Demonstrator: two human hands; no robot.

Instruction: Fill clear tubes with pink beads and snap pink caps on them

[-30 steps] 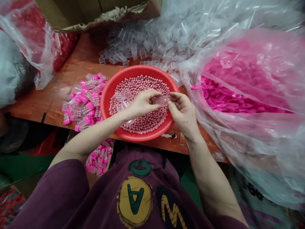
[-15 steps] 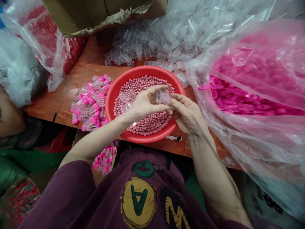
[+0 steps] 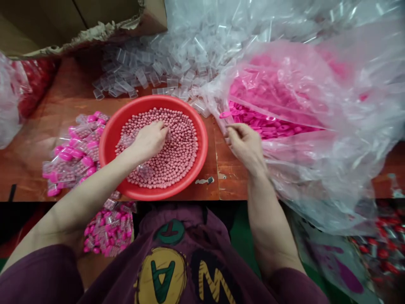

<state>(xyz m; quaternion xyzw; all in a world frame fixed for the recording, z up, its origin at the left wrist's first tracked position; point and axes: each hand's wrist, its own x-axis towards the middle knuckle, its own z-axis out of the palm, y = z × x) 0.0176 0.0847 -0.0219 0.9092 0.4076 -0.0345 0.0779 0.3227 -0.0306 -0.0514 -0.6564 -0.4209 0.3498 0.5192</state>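
My left hand [image 3: 151,139] reaches into a red plastic bowl [image 3: 202,147] of small pink beads [image 3: 180,145]. Its fingers are closed on a clear plastic tube [image 3: 168,134], mostly hidden by the hand and the beads. A few more clear tubes lie among the beads under my left wrist. To the right of the bowl, my right hand [image 3: 243,143] has its fingers curled together by the edge of a clear plastic bag [image 3: 303,154]. Bright pink caps [image 3: 268,126] show through the bag's opening. What the right fingers hold, if anything, is hidden.
Bead-filled tubes with pink caps [image 3: 74,152] are piled left of the bowl, and more lie in a box [image 3: 109,228] below the table edge. Loose clear tubes [image 3: 136,71] cover the back. A torn cardboard box [image 3: 155,19] stands back left, near a bag of red pieces [image 3: 34,84].
My hands have moved apart from around the clear tube. The left has gone down into the beads; the right has moved to the bag of pink caps. The view has swung right.
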